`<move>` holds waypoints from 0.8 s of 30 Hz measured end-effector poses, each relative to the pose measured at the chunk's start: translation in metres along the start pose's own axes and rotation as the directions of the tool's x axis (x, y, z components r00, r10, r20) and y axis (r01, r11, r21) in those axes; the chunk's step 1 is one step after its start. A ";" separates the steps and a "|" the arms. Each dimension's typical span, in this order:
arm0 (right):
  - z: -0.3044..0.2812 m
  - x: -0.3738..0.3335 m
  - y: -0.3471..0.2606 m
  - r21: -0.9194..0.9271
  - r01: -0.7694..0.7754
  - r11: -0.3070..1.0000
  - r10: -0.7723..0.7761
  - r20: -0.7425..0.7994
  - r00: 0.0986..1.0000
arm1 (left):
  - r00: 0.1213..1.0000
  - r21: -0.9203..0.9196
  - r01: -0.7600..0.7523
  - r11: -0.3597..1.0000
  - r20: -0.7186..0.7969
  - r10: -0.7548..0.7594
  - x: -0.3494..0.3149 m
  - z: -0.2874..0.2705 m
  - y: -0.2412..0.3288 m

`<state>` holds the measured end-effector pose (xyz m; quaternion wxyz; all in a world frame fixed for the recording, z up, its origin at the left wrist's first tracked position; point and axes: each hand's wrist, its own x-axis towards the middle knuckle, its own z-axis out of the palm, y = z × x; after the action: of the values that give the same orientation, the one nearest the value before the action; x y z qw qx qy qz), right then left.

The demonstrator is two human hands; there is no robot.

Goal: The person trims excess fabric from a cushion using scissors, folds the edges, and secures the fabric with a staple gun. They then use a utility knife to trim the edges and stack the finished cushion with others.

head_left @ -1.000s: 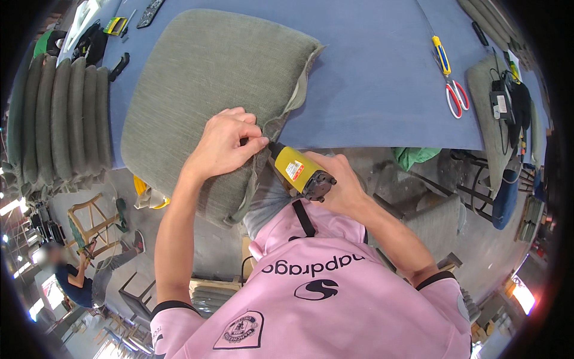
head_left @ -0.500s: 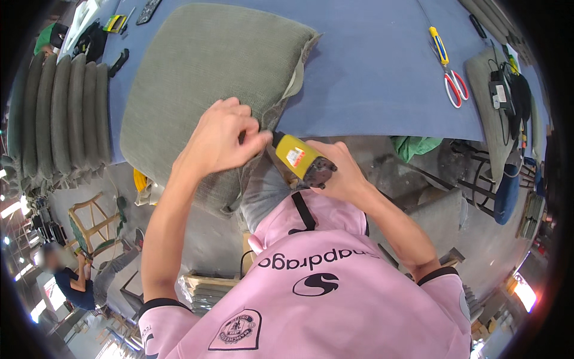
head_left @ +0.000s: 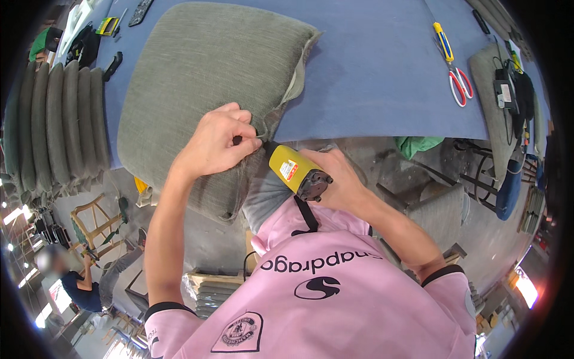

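A grey-green upholstered cushion [head_left: 203,78] lies on the blue-covered table, its near corner hanging past the edge. Loose fabric runs along its right side. My left hand [head_left: 224,140] rests on the cushion's near right part, with fingers curled and thumb pinching the fabric edge [head_left: 276,116]. Gripped in my right hand [head_left: 335,173] is a yellow and black staple gun [head_left: 290,167]. Its dark nose points at that fabric edge, right beside my left thumb; whether it touches cannot be made out. Most of my right fingers are hidden behind the tool.
Red-handled scissors [head_left: 459,84] and a yellow-handled screwdriver [head_left: 441,39] lie right on the blue table [head_left: 371,78]. Several similar cushions [head_left: 66,119] stand in a row at the left. Another person [head_left: 78,281] sits at lower left near a wooden chair frame [head_left: 98,221].
The staple gun has shifted slightly left and down, its nose closer to my left thumb. My left hand has moved slightly down and keeps its pinch on the fabric edge.
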<state>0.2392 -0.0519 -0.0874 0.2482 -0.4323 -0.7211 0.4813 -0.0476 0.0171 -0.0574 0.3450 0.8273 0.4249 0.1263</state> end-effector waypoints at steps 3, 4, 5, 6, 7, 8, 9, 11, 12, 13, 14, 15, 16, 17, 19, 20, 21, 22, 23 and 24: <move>0.006 0.002 0.008 0.005 -0.057 0.998 0.057 0.065 0.996 | 1.000 0.021 -0.003 1.000 -0.003 0.003 -0.002 0.002 -0.001; 0.005 0.005 0.011 0.022 -0.096 0.995 0.092 0.119 0.989 | 1.000 0.047 -0.006 0.999 -0.007 0.006 0.001 -0.001 0.001; 0.003 0.005 0.010 0.014 -0.090 0.996 0.088 0.110 0.990 | 1.000 0.082 -0.010 0.997 -0.029 0.013 -0.001 -0.002 0.004; 0.001 0.005 0.009 0.006 -0.084 0.996 0.083 0.100 0.992 | 0.999 0.116 -0.015 0.993 -0.051 0.021 -0.004 -0.001 0.007; 0.001 0.005 0.008 0.000 -0.085 0.996 0.085 0.087 0.993 | 0.997 0.148 -0.021 0.989 -0.065 0.031 -0.006 -0.002 0.011; -0.001 0.003 0.007 0.020 -0.089 0.996 0.088 0.072 0.994 | 0.997 0.204 -0.033 0.978 -0.056 0.045 -0.008 -0.003 0.019; -0.002 0.000 0.005 0.040 -0.093 0.995 0.091 0.057 0.994 | 0.997 0.260 -0.045 0.965 -0.046 0.059 -0.009 -0.004 0.030; -0.001 -0.006 0.003 0.065 -0.102 0.993 0.098 0.064 0.993 | 0.996 0.370 -0.053 0.928 -0.047 0.076 -0.011 0.002 0.036; -0.001 -0.006 0.002 0.068 -0.100 0.993 0.095 0.074 0.993 | 0.998 0.303 -0.056 0.951 -0.019 0.065 -0.011 0.001 0.029; -0.001 -0.004 0.002 0.068 -0.094 0.993 0.088 0.080 0.993 | 0.998 0.238 -0.060 0.969 0.007 0.060 -0.010 -0.002 0.019; 0.000 -0.003 0.000 0.074 -0.099 0.992 0.092 0.093 0.991 | 0.998 0.173 -0.062 0.983 0.033 0.057 -0.009 -0.005 0.013; 0.001 -0.003 -0.001 0.081 -0.103 0.991 0.095 0.106 0.990 | 0.998 0.152 -0.049 0.987 0.050 0.042 -0.008 -0.007 0.010; 0.002 -0.003 -0.002 0.087 -0.112 0.990 0.101 0.121 0.987 | 0.997 0.127 -0.035 0.991 0.069 0.026 -0.008 -0.007 0.007; 0.003 -0.004 -0.001 0.078 -0.117 0.990 0.106 0.126 0.986 | 0.996 0.102 -0.020 0.995 0.088 0.011 -0.008 -0.007 0.005; 0.005 -0.005 0.000 0.061 -0.122 0.991 0.113 0.138 0.984 | 0.998 0.070 -0.033 0.997 0.055 0.029 -0.009 -0.004 0.003; 0.005 -0.004 -0.002 0.059 -0.133 0.989 0.123 0.147 0.981 | 0.999 0.055 -0.038 0.998 0.037 0.036 -0.011 -0.002 0.003; 0.003 -0.004 -0.008 0.058 -0.144 0.988 0.133 0.157 0.979 | 0.999 0.053 -0.033 0.998 0.022 0.032 -0.012 0.001 0.003; 0.004 -0.002 -0.012 0.058 -0.154 0.986 0.144 0.158 0.977 | 0.999 0.055 -0.035 0.998 0.010 0.034 -0.013 0.003 0.002; 0.007 -0.002 -0.005 0.051 -0.112 0.992 0.104 0.143 0.984 | 0.999 0.057 -0.036 0.998 -0.002 0.036 -0.013 0.005 0.001; 0.012 -0.002 0.008 0.044 -0.069 0.997 0.063 0.127 0.990 | 0.999 0.070 -0.036 0.997 -0.007 0.037 -0.011 0.006 0.000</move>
<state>0.2340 -0.0575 -0.0991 0.1965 -0.4188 -0.7088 0.5326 -0.0513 0.0060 -0.0613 0.3117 0.8460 0.4153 0.1213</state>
